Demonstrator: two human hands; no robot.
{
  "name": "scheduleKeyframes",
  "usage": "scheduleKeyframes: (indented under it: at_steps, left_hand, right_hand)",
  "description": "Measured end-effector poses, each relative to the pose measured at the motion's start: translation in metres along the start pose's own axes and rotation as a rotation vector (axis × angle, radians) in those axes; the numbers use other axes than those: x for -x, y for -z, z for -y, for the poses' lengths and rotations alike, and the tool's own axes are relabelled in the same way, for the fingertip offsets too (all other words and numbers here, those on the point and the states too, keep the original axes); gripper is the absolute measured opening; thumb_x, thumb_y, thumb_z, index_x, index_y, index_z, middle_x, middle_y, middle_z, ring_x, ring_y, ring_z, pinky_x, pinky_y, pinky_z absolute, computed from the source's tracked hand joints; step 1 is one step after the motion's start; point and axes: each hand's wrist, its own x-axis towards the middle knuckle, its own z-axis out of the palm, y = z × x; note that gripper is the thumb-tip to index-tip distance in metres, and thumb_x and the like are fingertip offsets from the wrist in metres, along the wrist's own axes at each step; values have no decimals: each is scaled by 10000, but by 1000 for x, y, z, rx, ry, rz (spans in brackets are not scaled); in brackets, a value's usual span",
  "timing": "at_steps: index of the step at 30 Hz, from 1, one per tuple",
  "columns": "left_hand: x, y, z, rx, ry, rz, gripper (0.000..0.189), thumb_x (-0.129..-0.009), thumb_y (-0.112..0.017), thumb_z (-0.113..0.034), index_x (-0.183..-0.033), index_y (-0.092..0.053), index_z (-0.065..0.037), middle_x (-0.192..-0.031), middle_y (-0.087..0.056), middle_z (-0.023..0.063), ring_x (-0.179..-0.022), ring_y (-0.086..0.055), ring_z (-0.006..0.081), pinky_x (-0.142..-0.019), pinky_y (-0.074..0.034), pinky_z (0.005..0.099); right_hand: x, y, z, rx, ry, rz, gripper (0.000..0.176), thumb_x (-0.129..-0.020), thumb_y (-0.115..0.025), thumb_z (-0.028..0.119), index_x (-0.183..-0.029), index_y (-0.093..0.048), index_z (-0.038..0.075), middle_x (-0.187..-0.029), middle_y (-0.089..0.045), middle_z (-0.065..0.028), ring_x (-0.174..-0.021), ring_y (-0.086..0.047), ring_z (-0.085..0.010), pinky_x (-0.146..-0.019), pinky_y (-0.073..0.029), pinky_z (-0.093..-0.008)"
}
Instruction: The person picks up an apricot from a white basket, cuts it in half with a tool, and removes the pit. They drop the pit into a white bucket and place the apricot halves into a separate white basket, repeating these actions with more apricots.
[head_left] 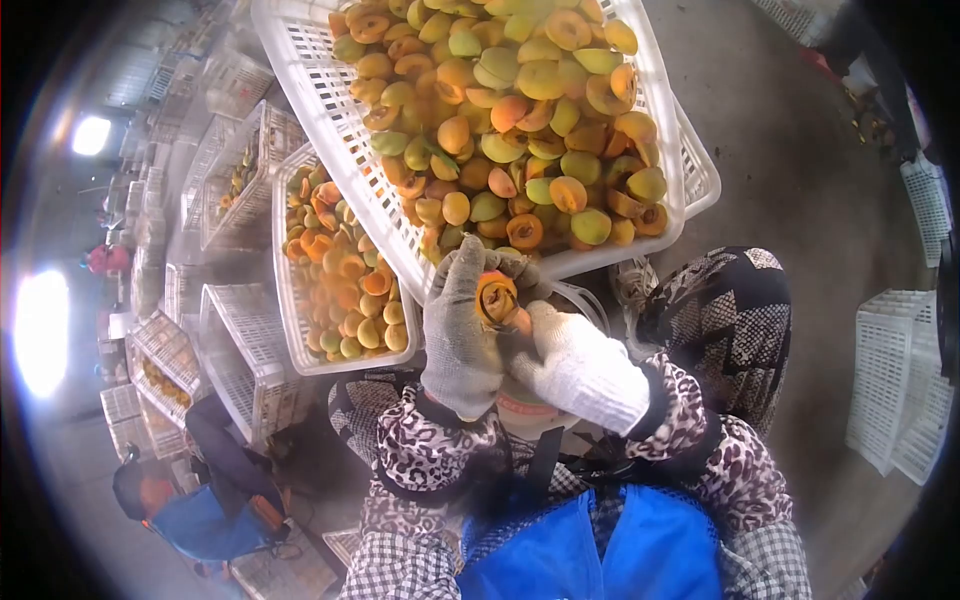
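An apricot, cut open with its orange flesh and hollow showing, is gripped in my left hand, which wears a grey, dirty glove. My right hand, in a white knitted glove, is closed against the apricot's lower right side. Its fingertips are partly hidden, so any small tool there cannot be made out. Under both hands is a pale bucket, mostly covered by them. Just beyond my hands stands a white crate heaped with apricots, many split into halves.
A second white crate of apricots stands to the left. Tipped and stacked crates fill the left side, near another person sitting low. More crates stand at right. My patterned knee is beside the bucket.
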Motion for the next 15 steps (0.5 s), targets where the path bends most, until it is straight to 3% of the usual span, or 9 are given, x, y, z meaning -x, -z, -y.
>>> scheduleKeyframes:
  at_steps: [1, 5, 7, 11, 12, 14, 15]
  left_hand:
    - [0, 0, -1, -77, 9, -2, 431, -996, -459, -418, -988, -545, 5, -900, -632, 156, -811, -660, 248, -733, -570, 348]
    - [1, -5, -1, -228, -80, 19, 434, -1001, -449, -401, -958, -562, 16, -868, -634, 146, -798, -658, 229, -709, -565, 317]
    - [0, -6, 0, 16, 18, -104, 314, -982, -535, -290, -887, -611, 0, -787, -632, 108, -697, -639, 206, -643, -540, 291]
    - [-1, 2, 2, -87, 72, -29, 374, -1009, -467, -315, -975, -585, 38, -874, -639, 127, -800, -653, 203, -700, -552, 287]
    - [0, 3, 5, -302, -110, 3, 325, -1006, -478, -261, -982, -586, 45, -887, -637, 124, -803, -651, 198, -701, -550, 280]
    - [0, 3, 5, -519, -289, 45, 277, -1003, -489, -206, -990, -588, 52, -901, -634, 121, -805, -650, 192, -702, -547, 272]
    - [2, 2, 0, -397, -202, 3, 237, -994, -496, -163, -984, -589, 55, -913, -634, 123, -804, -648, 191, -702, -546, 273]
  right_hand:
    - [0, 4, 5, -71, -89, 98, 249, -902, -568, 267, -1009, -612, 46, -760, -659, -133, -706, -656, -301, -652, -530, -394]
    - [-1, -12, -5, 41, -68, 51, 221, -900, -567, 245, -983, -592, 42, -774, -640, -137, -689, -627, -301, -657, -523, -383]
    - [2, -17, -9, -49, 3, 4, 198, -863, -589, 219, -926, -562, 34, -754, -630, -129, -667, -612, -302, -645, -519, -370]
    - [0, -16, -14, -214, 29, 13, 190, -820, -612, 183, -884, -541, 20, -685, -613, -130, -619, -607, -326, -581, -501, -386]
    - [-1, -16, -13, -214, 22, 11, 190, -820, -612, 183, -884, -541, 20, -685, -613, -130, -619, -607, -326, -581, -501, -386]
    - [-5, -21, -8, 76, 12, -79, 207, -820, -613, 195, -890, -540, 15, -706, -623, -146, -644, -629, -348, -570, -496, -409]
    - [-6, -22, -9, 74, 7, -81, 207, -820, -613, 195, -890, -540, 15, -706, -623, -146, -644, -629, -348, -570, -496, -409]
